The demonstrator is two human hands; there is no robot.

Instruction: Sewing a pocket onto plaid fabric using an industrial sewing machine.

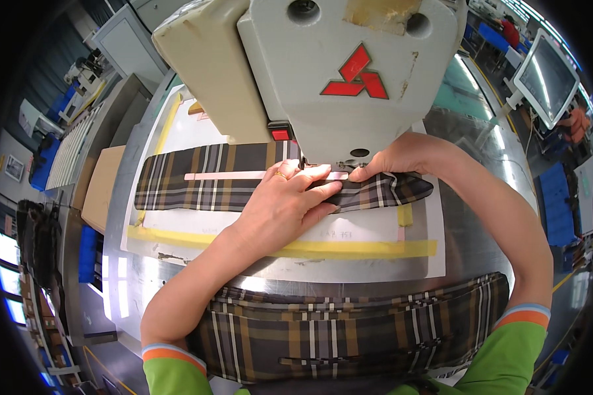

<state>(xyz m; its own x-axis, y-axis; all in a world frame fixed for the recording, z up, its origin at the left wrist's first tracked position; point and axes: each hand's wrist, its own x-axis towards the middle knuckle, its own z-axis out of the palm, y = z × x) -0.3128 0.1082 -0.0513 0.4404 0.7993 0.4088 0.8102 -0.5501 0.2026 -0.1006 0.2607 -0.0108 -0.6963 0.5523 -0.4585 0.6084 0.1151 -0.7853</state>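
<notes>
My left hand (290,197) lies open over the plaid fabric piece (204,158) under the sewing machine head (336,72), fingertips pressing on a narrow pale pink strip (224,176) just left of the needle area. My right hand (395,155) reaches in from the right, a fingertip down at the strip's right end, where the fabric is creased and folded; its other fingers are largely hidden. The piece rests on a white template sheet (349,262) edged with yellow tape. Near my body lies a stack of more plaid fabric (349,329).
A steel tabletop (138,283) bears the template. At left are a cardboard sheet (102,187) and blue bins (85,253). A screen on an arm (545,76) stands at upper right. Other people (510,33) are in the background at right.
</notes>
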